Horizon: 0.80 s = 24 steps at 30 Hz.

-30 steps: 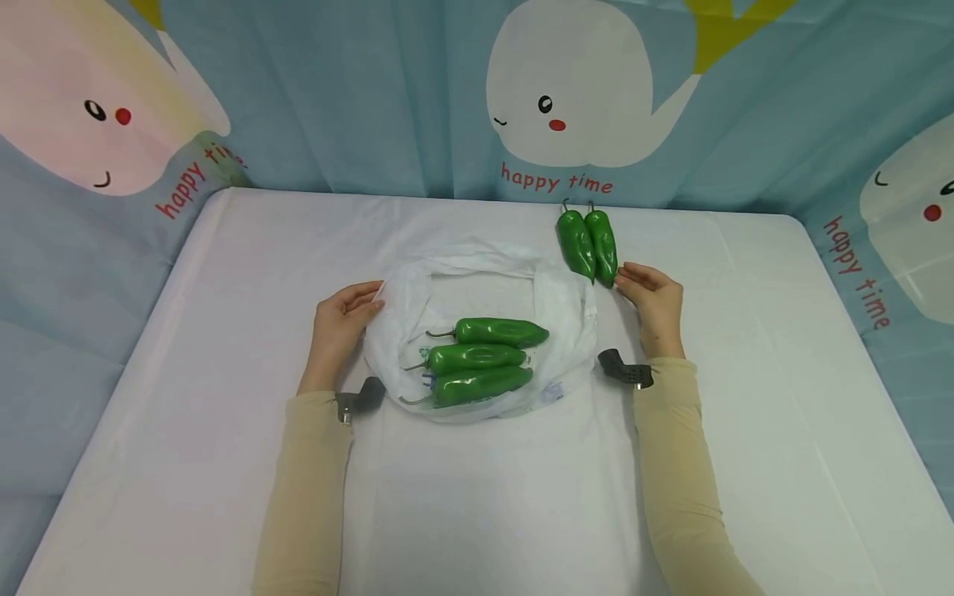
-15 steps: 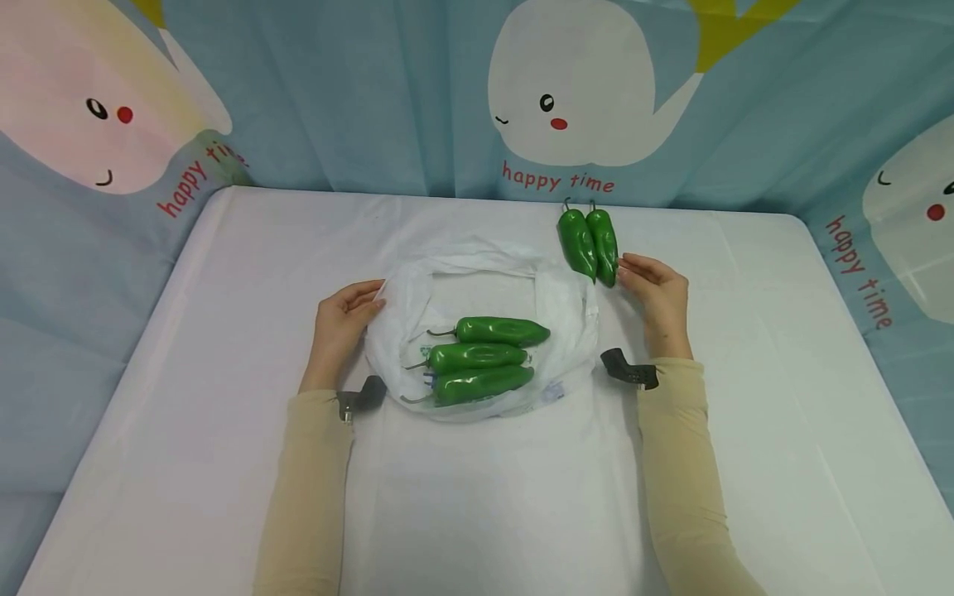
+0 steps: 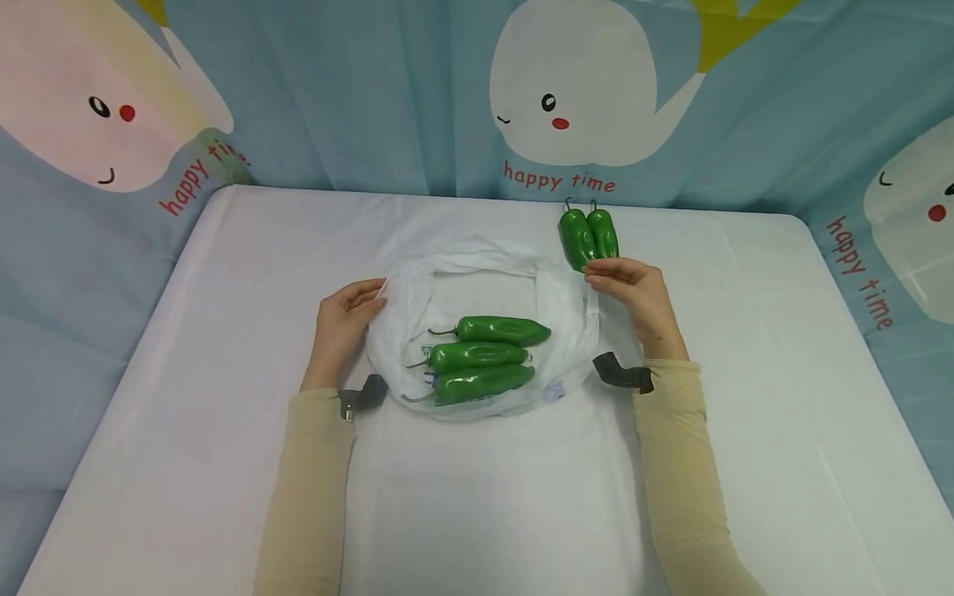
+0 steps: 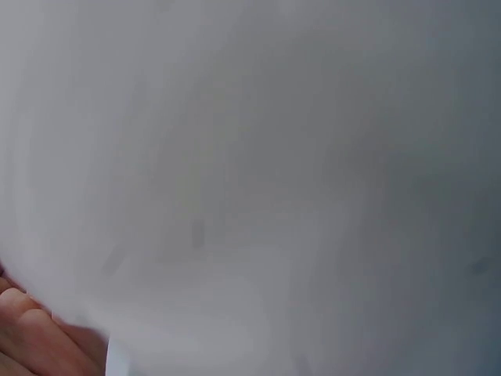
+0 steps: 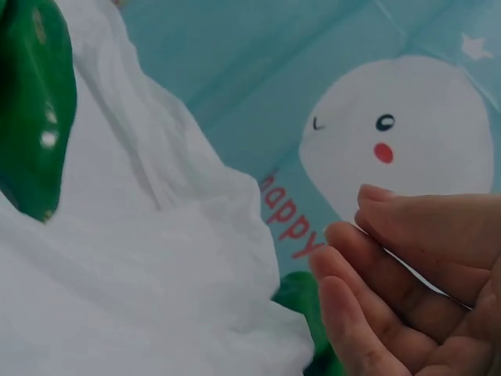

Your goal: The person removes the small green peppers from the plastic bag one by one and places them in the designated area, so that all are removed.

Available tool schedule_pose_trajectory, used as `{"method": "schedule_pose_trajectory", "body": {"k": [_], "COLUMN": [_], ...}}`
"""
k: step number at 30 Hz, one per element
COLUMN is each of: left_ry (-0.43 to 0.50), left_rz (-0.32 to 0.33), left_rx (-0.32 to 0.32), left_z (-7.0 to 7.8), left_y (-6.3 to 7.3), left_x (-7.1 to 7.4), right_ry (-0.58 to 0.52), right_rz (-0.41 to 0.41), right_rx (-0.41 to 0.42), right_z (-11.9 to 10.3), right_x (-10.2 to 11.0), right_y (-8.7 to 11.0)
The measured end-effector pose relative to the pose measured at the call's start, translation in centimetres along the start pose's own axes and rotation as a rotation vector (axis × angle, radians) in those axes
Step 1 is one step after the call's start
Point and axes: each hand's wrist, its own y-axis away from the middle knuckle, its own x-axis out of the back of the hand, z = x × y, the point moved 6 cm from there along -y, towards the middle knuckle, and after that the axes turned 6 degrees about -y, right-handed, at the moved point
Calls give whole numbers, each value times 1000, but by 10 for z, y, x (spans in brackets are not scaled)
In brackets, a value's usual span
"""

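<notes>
A white plastic bag (image 3: 568,319) lies spread with its mouth up in the middle of the table. Inside it are three green peppers, a top one (image 3: 503,330), a middle one (image 3: 477,356) and a bottom one (image 3: 483,383), side by side. My left hand (image 3: 339,327) pinches the bag's left rim; pale plastic fills most of the left wrist view. At the bag's right rim, my right hand (image 3: 643,300) has loosely bent fingers with nothing between them, as the right wrist view shows. Its fingertips overlap the lower ends of two more green peppers, one left (image 3: 576,237) and one right (image 3: 603,232).
A white cloth covers the table (image 3: 484,505). Behind it hangs a blue curtain (image 3: 358,108) printed with whales and lettering. Each wrist carries a dark camera mount, the left mount (image 3: 363,396) and right mount (image 3: 623,374), near the bag's sides.
My right hand has shifted left from beside the two back peppers to the bag's right rim. The left hand keeps its place, and the peppers have not moved.
</notes>
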Motion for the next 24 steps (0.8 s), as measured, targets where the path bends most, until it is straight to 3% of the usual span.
{"method": "schedule_pose_trajectory", "body": {"k": [9, 24], "left_ry": [-3, 4], "left_rz": [4, -1], "left_rx": [-8, -5], "left_z": [2, 0], "left_y": [1, -1], "left_x": [1, 1], "right_ry": [29, 122], "right_rz": [-134, -237], "right_rx": [-56, -84], "right_z": [5, 6], "right_x": [-26, -47], "right_y": [1, 4]}}
